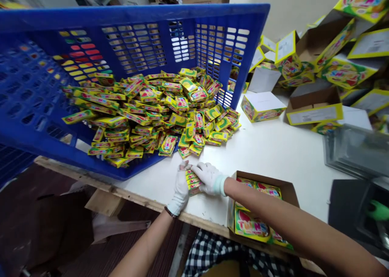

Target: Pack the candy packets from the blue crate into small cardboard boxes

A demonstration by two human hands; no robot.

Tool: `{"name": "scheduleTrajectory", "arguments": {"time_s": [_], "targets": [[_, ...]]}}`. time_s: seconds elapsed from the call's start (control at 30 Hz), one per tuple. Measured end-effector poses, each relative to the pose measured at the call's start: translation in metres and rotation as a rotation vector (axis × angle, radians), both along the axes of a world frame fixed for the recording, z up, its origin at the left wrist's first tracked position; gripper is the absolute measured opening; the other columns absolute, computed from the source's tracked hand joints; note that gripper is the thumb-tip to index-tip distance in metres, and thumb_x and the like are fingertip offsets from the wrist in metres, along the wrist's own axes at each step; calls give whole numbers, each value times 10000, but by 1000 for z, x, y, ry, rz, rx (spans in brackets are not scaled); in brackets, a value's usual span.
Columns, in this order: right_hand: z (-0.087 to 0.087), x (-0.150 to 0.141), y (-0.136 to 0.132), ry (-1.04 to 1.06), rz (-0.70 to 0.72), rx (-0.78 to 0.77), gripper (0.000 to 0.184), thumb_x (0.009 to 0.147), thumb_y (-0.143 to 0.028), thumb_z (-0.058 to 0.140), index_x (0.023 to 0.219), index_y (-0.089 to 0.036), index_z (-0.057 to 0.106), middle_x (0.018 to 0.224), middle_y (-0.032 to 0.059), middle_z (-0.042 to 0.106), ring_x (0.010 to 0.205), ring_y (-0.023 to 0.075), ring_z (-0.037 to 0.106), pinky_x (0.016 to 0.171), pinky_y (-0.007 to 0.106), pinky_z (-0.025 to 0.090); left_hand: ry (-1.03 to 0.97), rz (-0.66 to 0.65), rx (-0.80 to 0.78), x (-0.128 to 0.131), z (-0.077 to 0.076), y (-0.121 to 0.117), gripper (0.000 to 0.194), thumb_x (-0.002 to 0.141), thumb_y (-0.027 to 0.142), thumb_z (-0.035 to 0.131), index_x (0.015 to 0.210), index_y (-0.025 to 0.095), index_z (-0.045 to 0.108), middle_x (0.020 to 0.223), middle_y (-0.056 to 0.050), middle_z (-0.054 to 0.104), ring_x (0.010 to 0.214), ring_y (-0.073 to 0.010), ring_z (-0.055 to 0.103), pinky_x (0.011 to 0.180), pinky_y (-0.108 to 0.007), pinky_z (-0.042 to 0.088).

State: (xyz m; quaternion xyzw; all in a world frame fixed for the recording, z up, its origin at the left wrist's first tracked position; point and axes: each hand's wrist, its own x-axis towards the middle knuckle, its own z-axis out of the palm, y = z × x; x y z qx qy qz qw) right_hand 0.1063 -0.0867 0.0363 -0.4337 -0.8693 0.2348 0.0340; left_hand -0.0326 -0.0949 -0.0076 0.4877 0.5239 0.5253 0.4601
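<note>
Between my two gloved hands is a short stack of small yellow-green candy boxes (193,180), standing on the white table. My left hand (181,186), in a white glove, closes along the stack's left side. From the right, my right hand (209,177) presses its fingers over the stack's upper end. Just beyond them a heap of the same small boxes (170,107) spills from a blue plastic crate (133,15) lying on its side. Under my right forearm stands an open carton (291,196) holding several small boxes, partly hidden by the arm.
Many larger printed cartons (314,111), some open, pile up at the back right. One white-topped carton (263,103) sits at the pile's near edge. Clear plastic trays (352,151) and a dark object (346,200) lie at the right. The table's wooden edge (146,202) runs in front of me.
</note>
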Motion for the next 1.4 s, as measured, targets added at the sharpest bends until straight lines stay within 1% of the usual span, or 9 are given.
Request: {"name": "scheduleTrajectory", "arguments": {"time_s": [0.2,0.3,0.4,0.5,0.7,0.9,1.2,1.3,1.4], "targets": [[88,88,-10,577,-188,-316,732,727,-440,756,1359,-178,494,1302,98,558,1157,276,534,1039,455,416,-3,174,128,6,41,-16,595,973,624,256,1204,182,582,1176,-125,623,1107,-235,593,1001,-409,468],[108,158,-37,798,-283,-685,598,819,-449,679,1336,-184,534,1332,76,576,1189,252,551,1023,402,435,169,-106,297,21,65,-56,362,961,483,458,996,186,661,1010,-94,649,999,-230,603,940,-390,475],[88,205,-63,781,-419,-930,625,749,-453,736,1287,-172,587,1283,88,623,1127,262,598,981,412,465,407,-640,610,53,76,-97,285,955,382,442,1001,186,645,921,-98,634,873,-221,597,797,-380,502],[48,210,-74,695,-558,-965,677,671,-472,788,1260,-178,631,1274,95,645,1125,277,604,1005,438,448,625,-795,767,80,70,-120,270,908,352,485,1083,189,611,976,-111,614,890,-239,577,793,-416,511],[21,168,-71,480,-362,-589,463,870,-586,545,879,-163,731,924,76,712,897,249,614,848,389,478,741,-726,811,82,55,-128,225,875,189,476,1056,201,609,1004,-98,613,920,-225,581,832,-421,523],[19,161,-70,337,-352,-325,393,963,-475,457,886,-184,712,832,26,686,782,174,584,724,280,413,895,-659,721,82,67,-121,324,866,284,558,1156,144,595,1215,-171,587,1188,-338,517,980,-573,447],[15,143,-85,11,-328,-155,417,984,-507,396,863,-186,635,859,59,669,796,184,586,688,279,342,809,-734,671,77,60,-131,154,863,295,559,952,181,615,1075,-136,643,1118,-316,574,948,-536,474],[14,138,-92,-41,-320,-165,411,997,-492,358,869,-196,612,830,55,670,780,186,594,694,281,341,645,-665,657,71,59,-104,138,896,297,526,948,206,616,1017,-105,657,1048,-257,616,914,-435,512],[15,137,-90,-46,-321,-162,425,1005,-491,321,871,-206,607,827,53,681,777,194,610,690,286,339,742,-324,529,58,59,-40,235,891,288,553,1100,195,611,1142,-119,639,1152,-266,586,988,-427,483]]}}
